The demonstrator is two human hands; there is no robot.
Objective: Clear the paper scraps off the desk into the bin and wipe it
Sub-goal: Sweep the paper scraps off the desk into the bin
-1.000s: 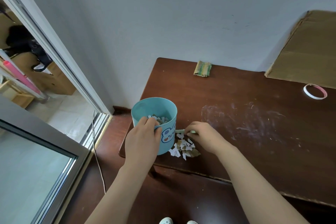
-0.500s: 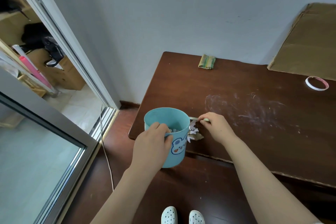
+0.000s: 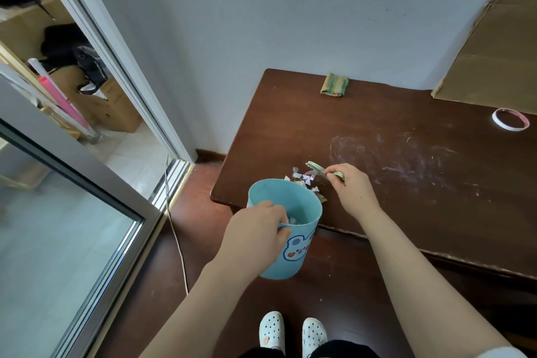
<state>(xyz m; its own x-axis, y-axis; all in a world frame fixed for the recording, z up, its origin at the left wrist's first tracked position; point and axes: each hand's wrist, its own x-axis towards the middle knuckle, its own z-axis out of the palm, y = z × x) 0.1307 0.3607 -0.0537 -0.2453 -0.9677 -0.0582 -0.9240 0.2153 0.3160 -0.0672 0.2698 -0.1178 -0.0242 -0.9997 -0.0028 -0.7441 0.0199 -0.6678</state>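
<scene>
My left hand (image 3: pixel 255 237) grips the near rim of the blue bin (image 3: pixel 293 256), fingers hooked inside, thumb outside. I hold it off the floor, tucked just under the desk's (image 3: pixel 290 125) front edge by the left corner, with some paper inside. The paper scraps (image 3: pixel 305 179) sit heaped at that front edge, right above the bin's far rim. My right hand (image 3: pixel 353 192) rests on the desk just beside the heap, fingers curled, pinching a green strip (image 3: pixel 315 166). A folded striped cloth (image 3: pixel 334 85) lies at the back edge. White smears (image 3: pixel 392 154) mark the middle, and a tape ring (image 3: pixel 510 123) lies near the right.
</scene>
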